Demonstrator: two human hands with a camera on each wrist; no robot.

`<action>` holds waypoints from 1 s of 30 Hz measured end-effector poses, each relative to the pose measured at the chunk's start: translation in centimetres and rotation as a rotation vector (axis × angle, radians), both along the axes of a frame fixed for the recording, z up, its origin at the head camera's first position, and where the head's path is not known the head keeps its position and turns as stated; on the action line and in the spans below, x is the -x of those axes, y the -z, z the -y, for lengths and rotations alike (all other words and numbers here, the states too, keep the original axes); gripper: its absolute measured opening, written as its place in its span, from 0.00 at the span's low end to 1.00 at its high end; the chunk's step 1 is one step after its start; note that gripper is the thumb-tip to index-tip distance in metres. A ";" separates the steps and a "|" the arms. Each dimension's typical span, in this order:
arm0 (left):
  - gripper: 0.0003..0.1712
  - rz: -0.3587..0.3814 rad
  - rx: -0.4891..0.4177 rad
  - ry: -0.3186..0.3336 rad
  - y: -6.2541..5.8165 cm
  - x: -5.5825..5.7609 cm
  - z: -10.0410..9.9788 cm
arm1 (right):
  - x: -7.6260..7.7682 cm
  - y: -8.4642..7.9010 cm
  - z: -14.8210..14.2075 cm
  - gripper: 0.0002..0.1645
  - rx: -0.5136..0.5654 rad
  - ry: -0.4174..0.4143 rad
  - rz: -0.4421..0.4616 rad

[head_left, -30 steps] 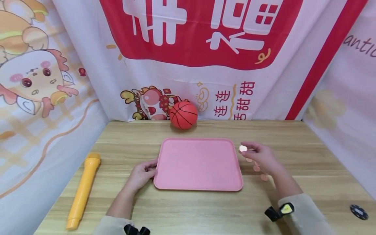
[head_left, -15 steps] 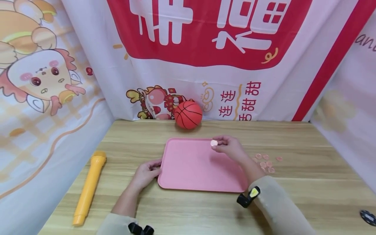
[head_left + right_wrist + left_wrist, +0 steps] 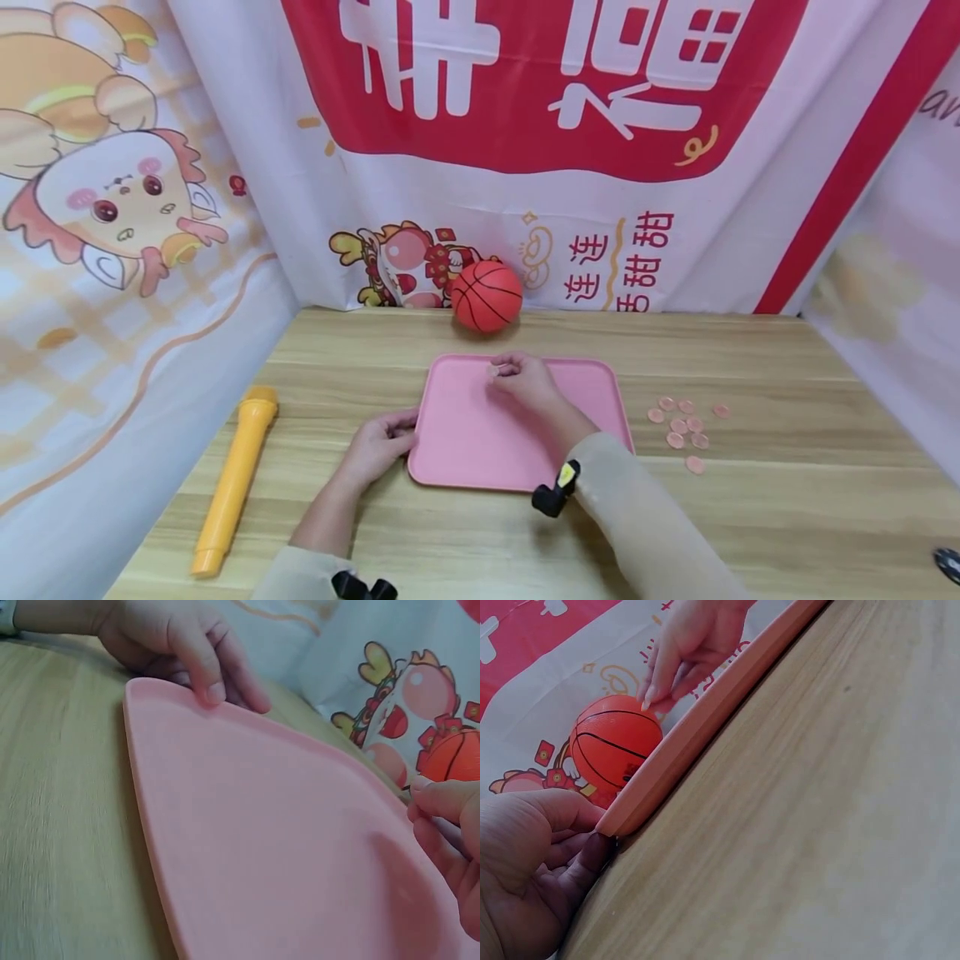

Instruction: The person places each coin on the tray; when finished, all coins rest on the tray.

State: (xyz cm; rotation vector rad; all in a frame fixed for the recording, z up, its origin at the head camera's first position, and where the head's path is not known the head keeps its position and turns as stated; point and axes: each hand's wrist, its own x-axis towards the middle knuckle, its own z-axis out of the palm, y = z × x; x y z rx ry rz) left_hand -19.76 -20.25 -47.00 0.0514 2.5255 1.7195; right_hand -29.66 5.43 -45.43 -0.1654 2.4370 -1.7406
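A pink tray (image 3: 468,433) lies on the wooden table. At its left edge my left hand (image 3: 377,447) grips the rim; the right wrist view shows the thumb (image 3: 214,693) over that rim. Above the tray's far left part, my right hand (image 3: 531,387) pinches a small round pinkish token (image 3: 492,372) between thumb and fingertips. The token catches little light, and in the right wrist view it shows only as a thin dark edge at the fingertips. The right hand's shadow falls on the tray's bare surface.
Several like tokens (image 3: 678,426) lie loose to the tray's right. A small red basketball (image 3: 487,297) sits behind the tray against the printed cloth. A yellow toy microphone (image 3: 236,483) lies at the left. A black-and-white chip (image 3: 948,564) shows at the right edge.
My right hand has carried the token leftward from the loose tokens, over the tray to its far left part. The left hand keeps its grip on the rim. The head view has shifted slightly.
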 end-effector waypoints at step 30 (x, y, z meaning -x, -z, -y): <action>0.26 -0.018 -0.013 -0.008 0.5 0.2 0.0 | 0.2 0.0 4.2 0.17 -0.356 0.088 0.086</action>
